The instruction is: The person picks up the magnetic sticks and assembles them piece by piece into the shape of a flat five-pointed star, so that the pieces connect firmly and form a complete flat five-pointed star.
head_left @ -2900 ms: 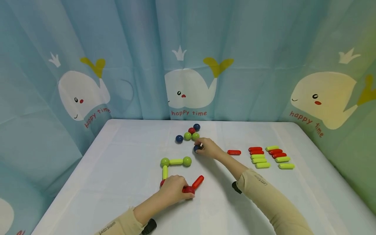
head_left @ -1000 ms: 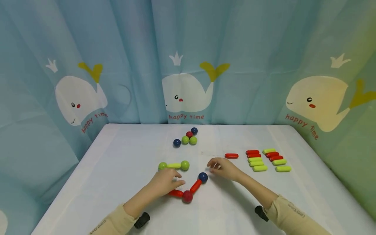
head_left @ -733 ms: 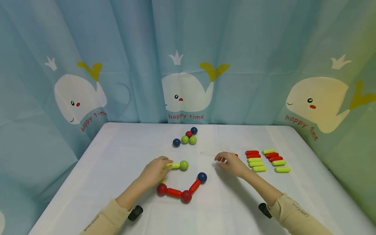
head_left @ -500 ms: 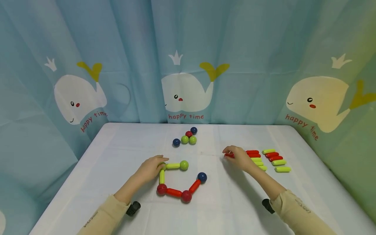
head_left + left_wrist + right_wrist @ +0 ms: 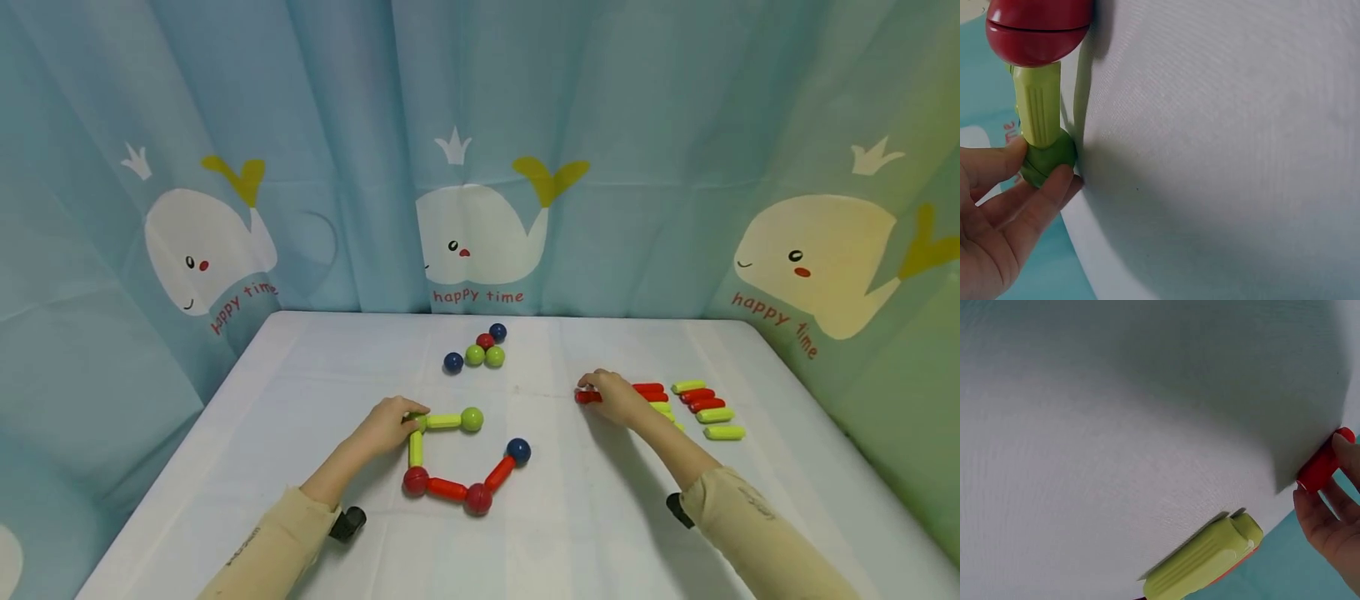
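Note:
My left hand [image 5: 382,427] pinches the green corner ball [image 5: 1050,156] of a joined chain of toy balls and sticks lying on the table. From that ball one green stick [image 5: 444,422] leads right to another green ball [image 5: 472,418]. A second green stick [image 5: 416,450] leads down to a red ball [image 5: 416,481]. Red sticks [image 5: 447,489] continue through another red ball [image 5: 478,498] to a blue ball [image 5: 518,451]. To the right, my right hand [image 5: 617,398] pinches a loose red stick [image 5: 1319,469] between thumb and fingers, low over the table.
Loose balls, blue [image 5: 453,362], green [image 5: 475,355] and red [image 5: 485,341], sit at the back of the white table [image 5: 330,358]. Several red and green sticks [image 5: 724,432] lie at the right, some partly behind my right hand. A whale-print curtain [image 5: 360,167] surrounds the table.
The blue ball has gone from my right hand onto the chain's red end. My right hand has moved right and taken a red stick. My left hand has shifted from the red ball to the green corner ball.

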`<state>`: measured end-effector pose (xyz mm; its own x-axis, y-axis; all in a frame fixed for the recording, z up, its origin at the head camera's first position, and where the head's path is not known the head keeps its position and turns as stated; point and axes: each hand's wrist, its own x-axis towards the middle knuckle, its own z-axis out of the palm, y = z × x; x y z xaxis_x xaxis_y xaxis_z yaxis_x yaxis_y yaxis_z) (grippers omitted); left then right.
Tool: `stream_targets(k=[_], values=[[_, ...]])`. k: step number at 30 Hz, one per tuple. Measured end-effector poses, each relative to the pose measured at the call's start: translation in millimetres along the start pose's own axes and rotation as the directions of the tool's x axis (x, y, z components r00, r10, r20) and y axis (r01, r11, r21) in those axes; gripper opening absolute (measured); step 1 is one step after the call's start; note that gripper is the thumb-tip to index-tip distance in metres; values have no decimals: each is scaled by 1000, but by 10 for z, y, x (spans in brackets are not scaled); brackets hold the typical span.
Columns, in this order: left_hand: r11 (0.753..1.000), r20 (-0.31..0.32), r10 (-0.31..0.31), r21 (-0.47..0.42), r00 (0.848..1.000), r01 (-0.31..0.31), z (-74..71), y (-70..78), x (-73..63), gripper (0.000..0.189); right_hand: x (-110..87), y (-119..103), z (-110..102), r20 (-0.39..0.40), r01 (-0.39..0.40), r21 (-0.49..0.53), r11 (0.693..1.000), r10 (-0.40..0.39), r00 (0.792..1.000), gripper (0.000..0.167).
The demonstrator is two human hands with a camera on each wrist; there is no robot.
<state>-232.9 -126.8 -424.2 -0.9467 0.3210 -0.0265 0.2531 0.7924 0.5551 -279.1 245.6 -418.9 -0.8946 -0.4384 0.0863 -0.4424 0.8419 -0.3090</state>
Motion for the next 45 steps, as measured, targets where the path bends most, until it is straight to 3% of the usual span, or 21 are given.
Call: stream_targets(k=[9,18,29,37,45], values=[[997,-16,-30,-71,999,29,-2,-33,10,24,74,-50,73,-30,-39,-42,998,38,999,17],[997,-23,-38,-68,999,36,-9,15,37,23,203,-429,160,37,-51,170,984,45,998,24],[990,8,-95,-101,995,95,-23,36,35,24,297,-881,270,67,-21,406,914,-6,998,32],[994,2,-76,-81,997,76,-28,24,10,24,303,-1107,385,90,-61,404,913,27,996,28],[994,-6,-74,-80,997,73,-5,6,37,24,252,-1128,409,97,-23,377,926,-14,995,25]])
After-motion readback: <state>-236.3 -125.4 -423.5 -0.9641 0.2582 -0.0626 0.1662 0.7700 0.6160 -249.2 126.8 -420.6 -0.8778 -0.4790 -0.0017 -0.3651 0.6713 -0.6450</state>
